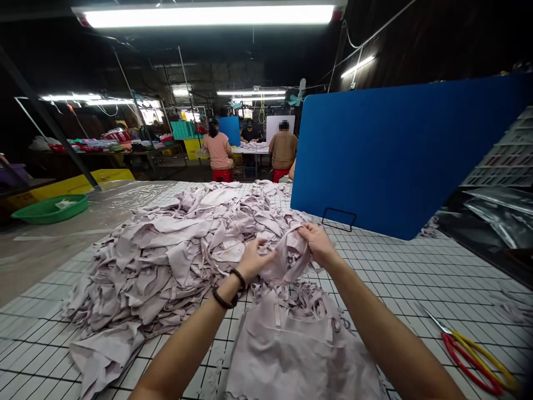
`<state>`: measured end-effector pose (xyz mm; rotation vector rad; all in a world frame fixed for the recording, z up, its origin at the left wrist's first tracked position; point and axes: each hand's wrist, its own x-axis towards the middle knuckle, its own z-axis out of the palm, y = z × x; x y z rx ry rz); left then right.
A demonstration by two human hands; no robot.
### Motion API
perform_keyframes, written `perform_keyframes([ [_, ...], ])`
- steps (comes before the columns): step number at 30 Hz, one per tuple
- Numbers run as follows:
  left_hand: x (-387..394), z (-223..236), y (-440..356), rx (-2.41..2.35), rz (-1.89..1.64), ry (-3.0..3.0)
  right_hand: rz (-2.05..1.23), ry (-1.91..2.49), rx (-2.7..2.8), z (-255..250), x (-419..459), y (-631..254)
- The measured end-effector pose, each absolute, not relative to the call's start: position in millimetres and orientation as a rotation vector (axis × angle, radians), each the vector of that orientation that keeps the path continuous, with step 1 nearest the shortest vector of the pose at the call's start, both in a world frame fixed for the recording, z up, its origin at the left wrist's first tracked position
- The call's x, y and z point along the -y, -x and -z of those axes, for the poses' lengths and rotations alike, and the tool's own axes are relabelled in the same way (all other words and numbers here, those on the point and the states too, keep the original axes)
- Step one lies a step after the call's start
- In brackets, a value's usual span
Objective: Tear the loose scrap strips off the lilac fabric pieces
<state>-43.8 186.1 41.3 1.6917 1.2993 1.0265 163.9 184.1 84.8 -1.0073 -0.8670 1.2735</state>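
Note:
My left hand (255, 257) and my right hand (317, 243) both pinch one pale lilac fabric piece (288, 260), held up between them just above the table. The left wrist wears dark bands. A big heap of the same lilac fabric pieces (175, 250) lies to the left and behind the hands. Right below my forearms lies a flatter stack of lilac pieces with straps (291, 344).
The gridded white table (416, 278) carries red-and-yellow scissors (470, 347) at the right. A blue divider board (395, 161) stands behind the hands. A green basin (52, 208) sits far left. Three people sit at a far table.

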Motion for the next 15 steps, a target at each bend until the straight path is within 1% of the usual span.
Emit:
perform_keyframes([
  [2, -179.4, -32.0, 20.6, -1.269, -0.925, -1.829, -1.216, 0.99, 1.036, -87.6, -175.9, -149.5],
  [4, -178.1, -21.1, 5.3, -1.334, -0.846, -1.874, -1.074, 1.011, 1.25, -92.4, -165.6, -142.9],
  [7, -179.3, -5.6, 2.3, -1.458, -0.85, -1.822, -0.637, 1.157, 1.56, -101.3, -149.5, -150.7],
  [10, -177.0, 2.5, 17.6, -1.546, -0.903, -1.773, -0.164, 1.317, 1.698, -106.2, -139.0, -170.6],
  [12, -174.6, 2.1, 31.8, -1.597, -0.946, -1.732, -0.067, 1.401, 1.698, -104.5, -135.8, -183.6],
  [15, -173.3, -3.7, 50.8, -1.605, -0.942, -1.65, -0.171, 1.537, 1.593, -94.8, -131.3, -198.7],
])
